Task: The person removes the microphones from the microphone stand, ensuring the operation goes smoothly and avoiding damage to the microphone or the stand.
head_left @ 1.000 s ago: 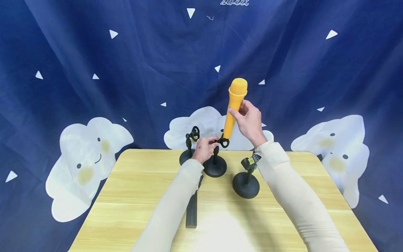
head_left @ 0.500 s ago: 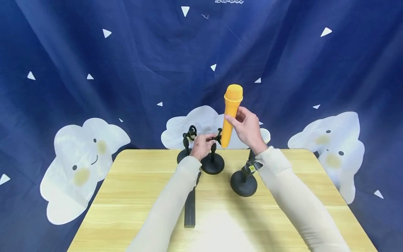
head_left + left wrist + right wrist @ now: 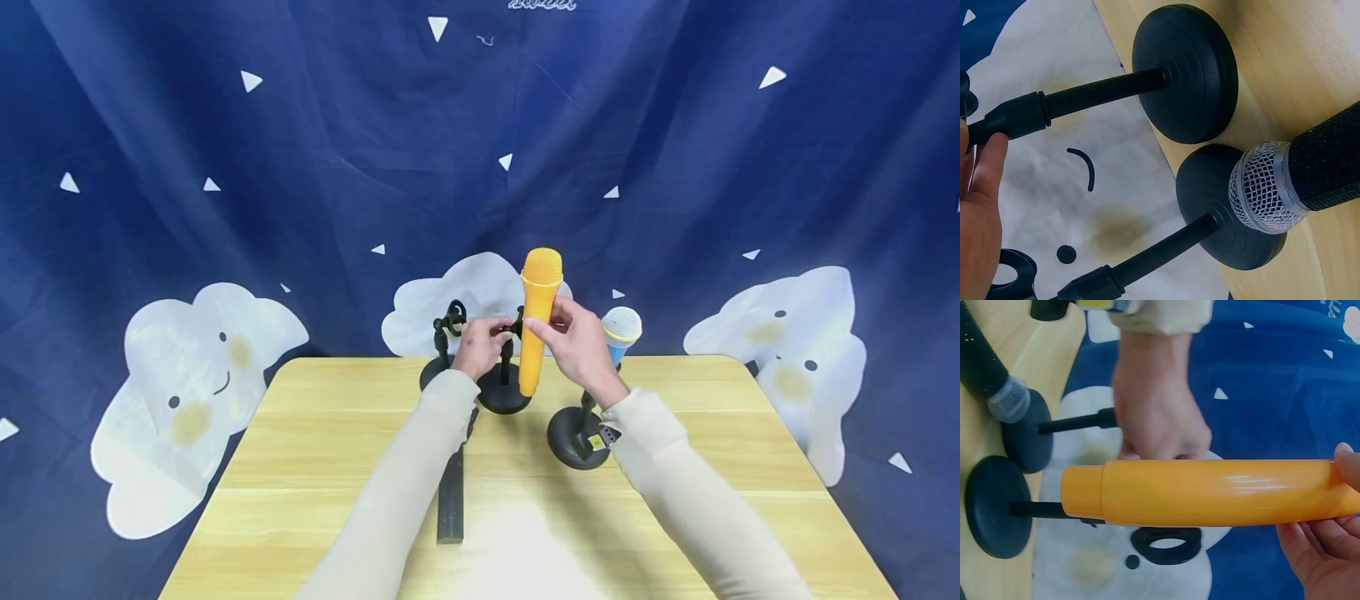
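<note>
My right hand [image 3: 581, 346] holds a yellow microphone [image 3: 542, 312] nearly upright, thumb on one side and fingers on the other. Its mesh head points up. The lower end hangs in front of the middle black microphone stand [image 3: 504, 392], above the table. With thumb and fingers my left hand [image 3: 482, 348] pinches the top of that stand, close under its clip. In the right wrist view the stand's ring clip [image 3: 1166, 545] shows beside the yellow handle [image 3: 1222, 492]; whether they touch I cannot tell. The left wrist view shows my left fingers [image 3: 991, 169] at the stand's neck.
Another black stand [image 3: 435, 371] is at the back left. Right of centre, a third stand [image 3: 573, 437] bears a blue microphone with a white head [image 3: 622, 325]. A black microphone [image 3: 451, 500] lies on the wooden table [image 3: 322, 433], partly under my left arm. A blue curtain [image 3: 337, 125] hangs behind.
My right hand has lowered the yellow microphone and shifted it slightly left, from above the ring clip to in front of the stand. My left hand stays at the stand's top.
</note>
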Action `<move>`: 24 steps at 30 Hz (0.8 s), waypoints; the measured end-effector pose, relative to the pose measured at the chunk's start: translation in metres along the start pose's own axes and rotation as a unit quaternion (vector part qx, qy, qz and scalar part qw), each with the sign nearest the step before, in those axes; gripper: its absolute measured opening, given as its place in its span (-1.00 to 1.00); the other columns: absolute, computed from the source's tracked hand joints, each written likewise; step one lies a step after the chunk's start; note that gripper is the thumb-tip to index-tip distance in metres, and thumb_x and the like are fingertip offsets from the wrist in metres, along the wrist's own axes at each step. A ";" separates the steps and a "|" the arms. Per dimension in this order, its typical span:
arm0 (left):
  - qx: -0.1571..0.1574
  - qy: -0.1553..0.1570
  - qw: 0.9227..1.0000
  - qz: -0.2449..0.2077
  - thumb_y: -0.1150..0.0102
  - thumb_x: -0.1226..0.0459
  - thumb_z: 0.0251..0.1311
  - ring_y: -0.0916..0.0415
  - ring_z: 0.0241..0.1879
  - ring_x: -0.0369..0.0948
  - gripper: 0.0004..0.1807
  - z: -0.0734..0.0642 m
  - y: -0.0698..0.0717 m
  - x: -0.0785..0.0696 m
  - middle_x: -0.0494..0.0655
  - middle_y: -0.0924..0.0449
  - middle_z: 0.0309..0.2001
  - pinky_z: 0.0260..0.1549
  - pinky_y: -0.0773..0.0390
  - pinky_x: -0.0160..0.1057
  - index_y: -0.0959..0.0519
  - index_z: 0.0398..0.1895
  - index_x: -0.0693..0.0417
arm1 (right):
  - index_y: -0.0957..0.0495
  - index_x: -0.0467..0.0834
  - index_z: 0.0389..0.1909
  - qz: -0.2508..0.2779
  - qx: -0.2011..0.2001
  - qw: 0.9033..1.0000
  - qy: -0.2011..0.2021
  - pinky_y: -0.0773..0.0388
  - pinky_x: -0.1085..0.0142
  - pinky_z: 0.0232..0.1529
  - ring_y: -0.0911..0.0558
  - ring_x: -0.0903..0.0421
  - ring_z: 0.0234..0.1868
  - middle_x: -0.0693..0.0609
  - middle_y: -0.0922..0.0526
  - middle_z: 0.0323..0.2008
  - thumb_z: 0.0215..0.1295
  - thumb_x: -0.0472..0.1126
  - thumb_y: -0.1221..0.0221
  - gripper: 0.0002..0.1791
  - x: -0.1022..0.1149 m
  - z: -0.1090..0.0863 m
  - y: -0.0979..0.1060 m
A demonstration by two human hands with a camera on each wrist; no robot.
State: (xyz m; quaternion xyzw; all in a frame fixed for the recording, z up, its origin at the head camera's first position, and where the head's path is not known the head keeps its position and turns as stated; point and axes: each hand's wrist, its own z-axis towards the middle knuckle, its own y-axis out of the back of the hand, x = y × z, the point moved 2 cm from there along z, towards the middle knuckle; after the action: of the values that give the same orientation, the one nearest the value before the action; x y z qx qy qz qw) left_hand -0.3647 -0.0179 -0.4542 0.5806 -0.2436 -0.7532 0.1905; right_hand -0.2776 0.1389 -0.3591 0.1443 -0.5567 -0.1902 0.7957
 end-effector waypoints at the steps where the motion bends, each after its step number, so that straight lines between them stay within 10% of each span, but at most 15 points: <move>1: 0.000 0.000 1.000 0.002 -0.25 0.36 0.32 -0.65 -0.01 -0.15 -0.72 0.000 0.000 0.000 -0.02 -0.71 0.01 -0.03 -0.63 -0.27 -0.70 0.07 0.08 | -0.60 -0.28 0.03 0.001 0.002 1.000 -0.001 -0.64 0.07 0.02 -0.71 -0.08 -0.08 -0.17 -0.73 -0.14 0.28 -0.14 -0.37 -0.61 -0.002 -0.002 -0.001; 24: 0.005 0.017 1.000 -0.003 -0.20 0.38 0.36 -0.65 0.00 -0.12 -0.74 0.008 -0.001 -0.002 0.01 -0.70 0.01 -0.03 -0.63 -0.25 -0.68 0.07 0.07 | -0.61 -0.32 -0.01 0.016 0.014 0.999 -0.025 -0.66 0.08 -0.02 -0.72 -0.08 -0.12 -0.18 -0.73 -0.18 0.24 -0.22 -0.39 -0.64 -0.033 -0.033 -0.023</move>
State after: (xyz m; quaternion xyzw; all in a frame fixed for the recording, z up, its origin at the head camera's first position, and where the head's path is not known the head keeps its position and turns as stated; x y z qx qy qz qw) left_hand -0.3714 -0.0145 -0.4516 0.5946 -0.2421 -0.7430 0.1893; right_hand -0.2599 0.1343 -0.4083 0.1419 -0.5816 -0.1732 0.7821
